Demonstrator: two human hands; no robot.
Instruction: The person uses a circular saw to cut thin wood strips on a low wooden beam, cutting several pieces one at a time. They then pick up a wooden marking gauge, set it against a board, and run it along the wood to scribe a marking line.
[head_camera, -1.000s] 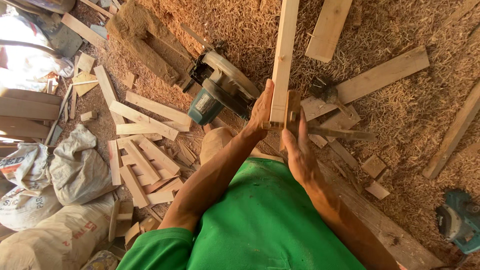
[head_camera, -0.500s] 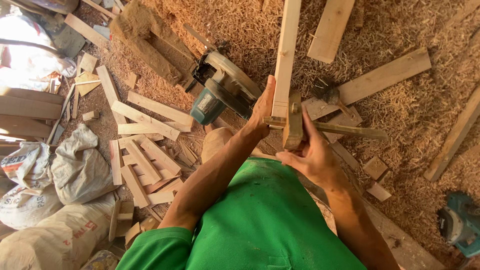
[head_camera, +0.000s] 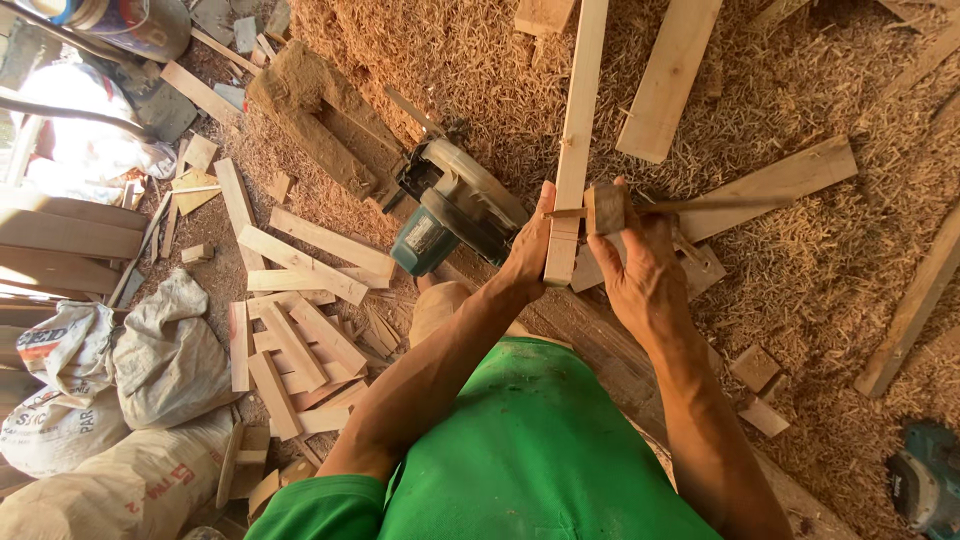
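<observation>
Wooden slat (head_camera: 575, 150), long and pale, runs away from me across the shavings, its near end gripped in my left hand (head_camera: 528, 250), fingers wrapped around its edge and closed on it. My right hand (head_camera: 640, 265) is clamped on a small wooden block (head_camera: 606, 207), pressed against the slat's right side just above its near end, with a thin stick (head_camera: 700, 205) poking out sideways past it. By my judgement the block is only being held in place against the slat: I see no nail, glue or clamp joining them, so any fixing is left undone. Just to the left of the slat lies a teal circular saw (head_camera: 450, 215) on its side, untouched. The ground is a thick bed of sawdust and shavings (head_camera: 820, 290), strewn with offcuts (head_camera: 300, 340) in a loose heap on the left and longer boards (head_camera: 670, 80) further off. Filled sacks (head_camera: 130, 370) slump at the left edge, and another teal power tool (head_camera: 925, 480) sits at the lower right.
</observation>
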